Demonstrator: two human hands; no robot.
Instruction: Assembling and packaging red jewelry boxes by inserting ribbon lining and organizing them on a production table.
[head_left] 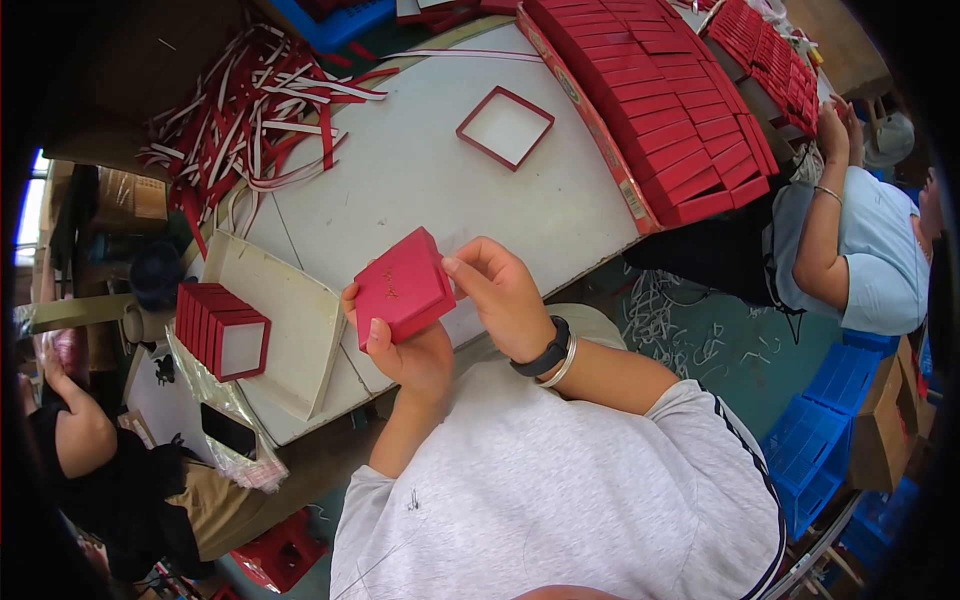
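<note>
- At 9 o'clock, close to the centre of the view: a line of gold, script-like lettering (pixel 390 281) on the upper face of the red box (pixel 420 296), standing nearly upright in the picture.
- Towards 1 o'clock: coloured printing (pixel 567 83) on the side wall of the long red carton (pixel 588 125), too small and slanted to make out.
- At 2 o'clock: a pale label (pixel 633 197) near the lower end of that same wall, its content unreadable.
- Between 6 and 7 o'clock: a small dark mark (pixel 413 501) on the light grey shirt (pixel 560 480); whether it is lettering cannot be told.
</note>
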